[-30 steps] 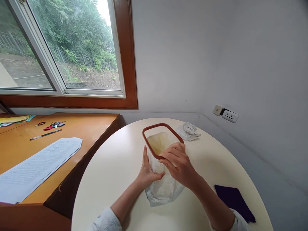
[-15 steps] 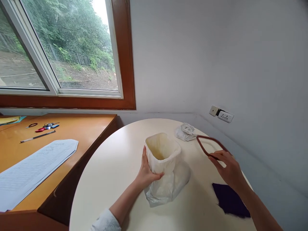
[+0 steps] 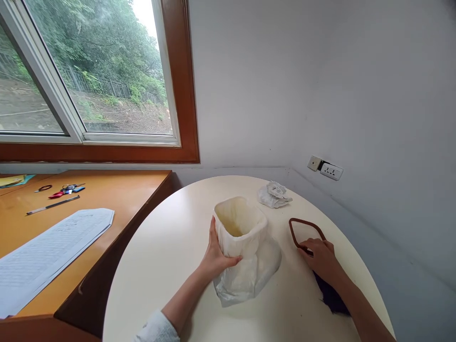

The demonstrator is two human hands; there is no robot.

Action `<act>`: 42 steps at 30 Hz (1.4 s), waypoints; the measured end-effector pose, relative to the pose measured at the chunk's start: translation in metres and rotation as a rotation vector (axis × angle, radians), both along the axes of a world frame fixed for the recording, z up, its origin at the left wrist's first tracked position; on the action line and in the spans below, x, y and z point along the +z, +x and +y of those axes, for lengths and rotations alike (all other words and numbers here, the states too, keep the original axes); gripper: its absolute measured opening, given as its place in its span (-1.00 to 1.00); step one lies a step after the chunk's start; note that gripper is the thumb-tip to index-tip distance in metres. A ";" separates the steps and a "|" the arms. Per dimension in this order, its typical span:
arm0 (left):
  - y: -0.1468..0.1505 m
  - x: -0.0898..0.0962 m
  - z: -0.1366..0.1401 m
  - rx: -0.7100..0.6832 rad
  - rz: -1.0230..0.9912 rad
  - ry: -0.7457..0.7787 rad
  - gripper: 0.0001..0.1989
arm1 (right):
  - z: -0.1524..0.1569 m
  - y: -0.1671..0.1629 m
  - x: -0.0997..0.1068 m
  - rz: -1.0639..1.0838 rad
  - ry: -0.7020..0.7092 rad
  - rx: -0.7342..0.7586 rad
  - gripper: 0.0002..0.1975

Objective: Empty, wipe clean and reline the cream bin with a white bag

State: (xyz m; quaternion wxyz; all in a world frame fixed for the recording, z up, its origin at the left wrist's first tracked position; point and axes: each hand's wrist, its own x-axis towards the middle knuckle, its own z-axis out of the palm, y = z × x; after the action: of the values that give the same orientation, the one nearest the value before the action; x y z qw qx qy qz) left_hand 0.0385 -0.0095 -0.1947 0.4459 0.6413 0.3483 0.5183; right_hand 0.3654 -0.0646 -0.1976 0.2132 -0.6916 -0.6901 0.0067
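A small bin (image 3: 235,216) stands upright on the round table, lined with a white plastic bag (image 3: 237,280) that is folded over its rim and hangs loose outside. My left hand (image 3: 219,256) grips the bin's near left side, thumb across the front. Over to the right, my right hand (image 3: 318,256) pinches the near edge of a brown rounded frame-like ring (image 3: 307,221), low at the table surface. A dark purple cloth (image 3: 331,295) lies partly hidden under my right hand and forearm.
A crumpled white plastic bag (image 3: 274,194) lies at the back of the round table (image 3: 160,266). On the wooden desk (image 3: 124,185) at left are papers (image 3: 60,242), a pen (image 3: 53,205) and keys (image 3: 69,189). Wall sockets (image 3: 331,171) sit at the right.
My right hand has lowered the brown ring toward the table and moved slightly left, now covering more of the purple cloth. My left hand stays on the bin.
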 end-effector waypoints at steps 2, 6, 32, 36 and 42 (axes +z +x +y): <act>-0.001 -0.001 0.000 -0.008 0.013 0.011 0.29 | -0.001 0.002 0.000 0.018 -0.046 -0.001 -0.74; -0.002 0.000 0.000 -0.021 0.016 -0.005 0.29 | -0.003 0.004 0.000 0.046 -0.098 -0.015 -0.72; -0.055 0.011 0.009 0.483 1.143 -0.162 -0.51 | 0.077 -0.081 0.040 -0.008 -0.400 0.050 -0.77; -0.046 0.017 0.010 0.391 1.240 -0.175 -0.75 | 0.077 -0.094 0.030 0.023 -0.428 0.075 -0.86; -0.050 0.025 0.021 0.291 1.230 -0.281 -0.86 | 0.077 -0.088 0.029 0.296 -0.439 0.071 -0.99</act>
State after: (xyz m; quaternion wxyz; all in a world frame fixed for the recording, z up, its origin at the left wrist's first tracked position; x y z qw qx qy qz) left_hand -0.0120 0.0111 -0.1699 0.1697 0.7027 0.6882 0.0608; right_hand 0.2771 0.0126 -0.1684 0.1563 -0.6880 -0.6575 0.2646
